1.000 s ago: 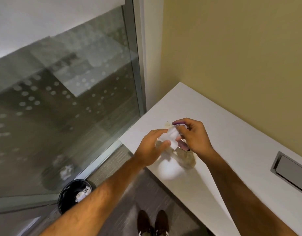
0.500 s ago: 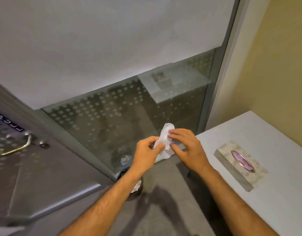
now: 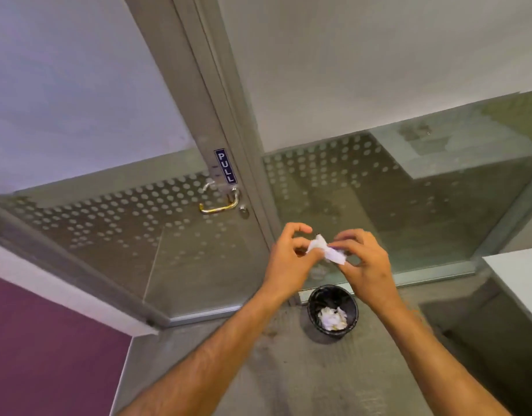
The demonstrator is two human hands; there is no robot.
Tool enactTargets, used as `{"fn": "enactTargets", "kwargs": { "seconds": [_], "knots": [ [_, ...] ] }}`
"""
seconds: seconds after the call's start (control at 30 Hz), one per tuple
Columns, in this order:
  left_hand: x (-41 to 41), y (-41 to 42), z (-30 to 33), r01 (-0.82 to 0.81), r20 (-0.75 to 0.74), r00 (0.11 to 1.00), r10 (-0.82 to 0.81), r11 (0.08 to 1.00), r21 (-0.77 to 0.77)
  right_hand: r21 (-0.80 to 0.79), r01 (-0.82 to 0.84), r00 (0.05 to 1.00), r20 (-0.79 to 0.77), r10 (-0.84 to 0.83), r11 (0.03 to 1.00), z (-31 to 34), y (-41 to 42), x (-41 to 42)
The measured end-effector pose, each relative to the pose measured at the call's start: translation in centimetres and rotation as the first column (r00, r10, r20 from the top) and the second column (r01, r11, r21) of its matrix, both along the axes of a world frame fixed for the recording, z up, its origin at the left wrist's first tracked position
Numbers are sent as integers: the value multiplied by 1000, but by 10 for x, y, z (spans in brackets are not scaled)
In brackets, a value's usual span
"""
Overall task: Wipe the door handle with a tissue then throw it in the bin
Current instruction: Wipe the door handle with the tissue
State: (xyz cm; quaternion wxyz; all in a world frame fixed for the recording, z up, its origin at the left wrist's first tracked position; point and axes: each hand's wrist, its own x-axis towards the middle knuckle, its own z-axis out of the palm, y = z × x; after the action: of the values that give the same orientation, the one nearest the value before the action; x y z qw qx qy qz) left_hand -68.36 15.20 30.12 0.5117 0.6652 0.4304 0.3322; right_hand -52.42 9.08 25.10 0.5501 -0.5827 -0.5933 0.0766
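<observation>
Both hands are holding 1 white tissue (image 3: 326, 251) in front of the glass partition, right of the door frame. The left hand (image 3: 288, 259) is pinching the tissue's left end, its grip clamped on the tissue between thumb and fingertips, with the index finger curled above. The right hand (image 3: 365, 267) is gripping the tissue's right end, fingers closed on the paper. The tissue is bunched and stretched between the 2 hands, touching both.

The door handle (image 3: 221, 204) is sitting far and to the left of the hands, well apart from them, a metal lever mounted on the glass door below a blue PULL sign (image 3: 225, 166). A round lock (image 3: 243, 211) is sitting just beside the handle on its right.

The bin (image 3: 332, 310) is standing on the floor near and below the hands, against the base of the glass partition. It is black, and crumpled white paper (image 3: 332, 318) is lying inside it. A white counter (image 3: 516, 277) edge is showing at the right.
</observation>
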Motion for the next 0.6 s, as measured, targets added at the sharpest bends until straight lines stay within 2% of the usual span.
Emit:
{"fn": "enactTargets", "kwargs": {
  "seconds": [0.13,0.27,0.47,0.53,0.6],
  "knots": [
    [-67,34,12,33,-126,992,-18,992,122,12,-77,964,-253,77,997,16,30,-68],
    [-105,79,30,89,-242,970,-22,959,268,-7,-146,840,-529,121,989,27,69,-110],
    [-132,160,49,144,-310,950,-29,923,358,86,-226,699,-680,223,970,30,140,-147],
    [-140,185,52,126,-315,949,-13,931,342,98,-261,614,-751,244,960,30,162,-156],
    [-148,207,55,165,-375,927,-7,906,390,87,-246,544,-812,211,966,28,187,-165]
  ]
}}
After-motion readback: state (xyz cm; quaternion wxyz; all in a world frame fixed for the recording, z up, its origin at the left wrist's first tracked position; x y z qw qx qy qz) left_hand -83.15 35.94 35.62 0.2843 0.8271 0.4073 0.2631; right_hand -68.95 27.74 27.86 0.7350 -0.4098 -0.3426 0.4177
